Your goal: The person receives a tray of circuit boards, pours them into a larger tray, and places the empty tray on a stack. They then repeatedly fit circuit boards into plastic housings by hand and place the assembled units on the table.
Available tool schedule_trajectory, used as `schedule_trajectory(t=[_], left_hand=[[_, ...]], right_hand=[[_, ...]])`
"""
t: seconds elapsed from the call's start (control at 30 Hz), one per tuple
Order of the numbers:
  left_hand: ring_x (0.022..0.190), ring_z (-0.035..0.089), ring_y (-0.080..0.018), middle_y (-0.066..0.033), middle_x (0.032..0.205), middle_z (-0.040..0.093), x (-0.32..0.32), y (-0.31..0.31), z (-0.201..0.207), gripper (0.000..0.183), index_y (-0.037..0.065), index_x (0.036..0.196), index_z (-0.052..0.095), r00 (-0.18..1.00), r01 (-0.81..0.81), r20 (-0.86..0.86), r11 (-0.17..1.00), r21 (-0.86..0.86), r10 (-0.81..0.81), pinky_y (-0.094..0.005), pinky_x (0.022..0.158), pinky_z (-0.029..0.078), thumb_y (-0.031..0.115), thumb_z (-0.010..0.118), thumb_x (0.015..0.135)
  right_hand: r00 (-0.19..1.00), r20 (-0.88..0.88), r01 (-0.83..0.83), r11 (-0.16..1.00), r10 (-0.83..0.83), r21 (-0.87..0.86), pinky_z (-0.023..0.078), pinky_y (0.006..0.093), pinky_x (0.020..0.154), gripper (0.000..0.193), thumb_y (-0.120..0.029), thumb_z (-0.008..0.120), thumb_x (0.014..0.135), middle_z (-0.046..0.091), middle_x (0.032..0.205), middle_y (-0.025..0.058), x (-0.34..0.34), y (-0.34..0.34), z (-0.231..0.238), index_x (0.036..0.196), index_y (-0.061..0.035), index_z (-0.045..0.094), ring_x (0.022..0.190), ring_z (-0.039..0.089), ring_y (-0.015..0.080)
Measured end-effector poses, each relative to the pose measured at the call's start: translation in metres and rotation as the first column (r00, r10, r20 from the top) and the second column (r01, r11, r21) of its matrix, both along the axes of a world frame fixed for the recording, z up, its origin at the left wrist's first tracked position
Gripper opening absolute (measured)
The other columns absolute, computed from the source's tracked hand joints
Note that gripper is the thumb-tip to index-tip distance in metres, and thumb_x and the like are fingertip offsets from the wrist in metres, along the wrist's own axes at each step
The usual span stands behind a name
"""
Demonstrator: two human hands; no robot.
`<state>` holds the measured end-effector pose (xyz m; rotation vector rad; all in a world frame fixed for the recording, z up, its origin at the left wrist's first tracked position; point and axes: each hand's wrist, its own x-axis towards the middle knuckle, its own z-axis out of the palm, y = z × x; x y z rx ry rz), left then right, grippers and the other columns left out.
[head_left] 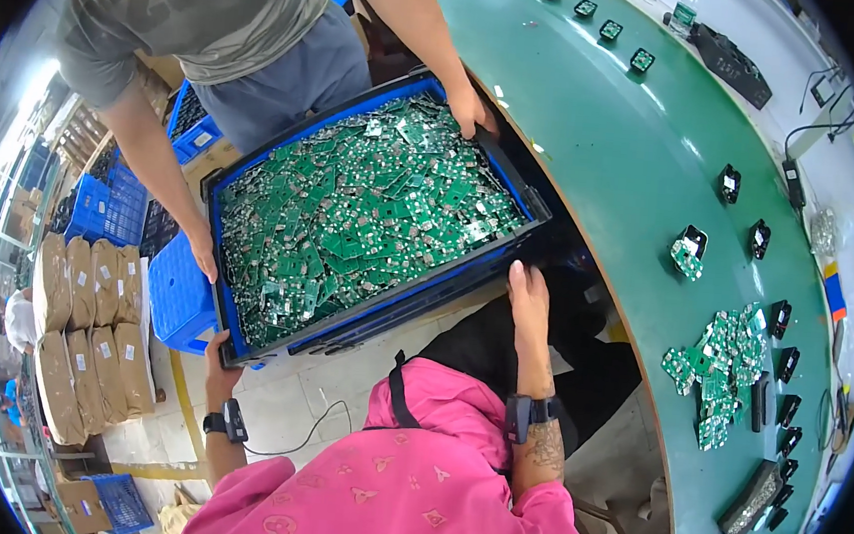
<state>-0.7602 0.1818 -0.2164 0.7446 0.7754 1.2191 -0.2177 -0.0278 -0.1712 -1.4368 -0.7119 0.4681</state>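
A black crate with a blue rim [542, 213] is heaped with green circuit boards [371, 207]. My left hand [223, 363] is closed on its near left corner, the fingers partly hidden by the wall. Just below the crate's right corner, my right hand [530, 300] points upward with fingers stretched out. Whether its fingertips touch the crate, I cannot tell. Across from me a co-worker [216, 19] grips the crate, one hand [206, 250] on its left side and the other [471, 110] at its far right corner.
To the right, a long green table [595, 170] carries a pile of circuit boards [720, 370], several small black housings [729, 183] and a black tray [755, 501]. At left stand brown sacks [79, 285], a blue stool [182, 293] and blue crates [111, 204]. A cable [308, 443] lies across the floor.
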Motion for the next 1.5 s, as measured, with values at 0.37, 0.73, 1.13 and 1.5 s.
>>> schedule_trajectory(t=[0.37,0.73,1.13,1.5], left_hand=[[0.094,0.055,-0.0104,0.0037,0.099,0.056,0.001,0.03,0.015,0.031,0.017,0.112,0.064,0.863,0.016,-0.488,0.959,0.283,0.129,-0.0284,0.084,0.047,0.039,0.064,0.091],[0.083,0.059,-0.0154,-0.0009,0.093,0.057,0.025,0.054,0.05,0.03,0.015,0.103,0.063,0.94,0.057,-0.336,0.998,-0.019,-0.06,-0.0294,0.078,0.051,0.037,0.069,0.083],[0.081,0.058,-0.0149,0.0003,0.094,0.057,0.037,0.159,0.12,0.033,0.014,0.101,0.063,0.819,0.084,-0.539,0.971,-0.222,-0.194,-0.0304,0.076,0.05,0.038,0.071,0.08],[0.08,0.052,-0.012,0.0017,0.091,0.052,0.018,0.185,0.09,0.027,0.015,0.097,0.062,0.778,0.22,-0.582,0.97,-0.102,-0.238,-0.0257,0.072,0.044,0.038,0.068,0.084]], right_hand=[[0.951,-0.095,0.293,0.955,-0.296,-0.045,0.046,0.0348,0.09,0.057,-0.03,0.076,0.078,0.065,0.112,0.0179,-0.014,0.069,0.063,0.114,0.0109,0.058,0.103,0.061,0.0254],[0.934,-0.131,0.324,0.943,-0.332,-0.074,0.047,0.0329,0.074,0.043,-0.016,0.073,0.069,0.066,0.095,0.0107,-0.016,0.083,0.074,0.102,0.0095,0.063,0.083,0.059,0.0185],[0.854,-0.083,0.472,0.831,-0.514,-0.294,0.045,0.0351,0.073,0.044,-0.022,0.073,0.07,0.064,0.092,0.0145,-0.039,0.12,0.117,0.094,0.0128,0.06,0.083,0.058,0.0211],[0.837,-0.009,0.512,0.789,-0.547,-0.339,0.046,0.038,0.083,0.054,-0.031,0.07,0.073,0.064,0.097,0.0194,-0.041,0.139,0.117,0.104,0.012,0.058,0.092,0.061,0.0281]])
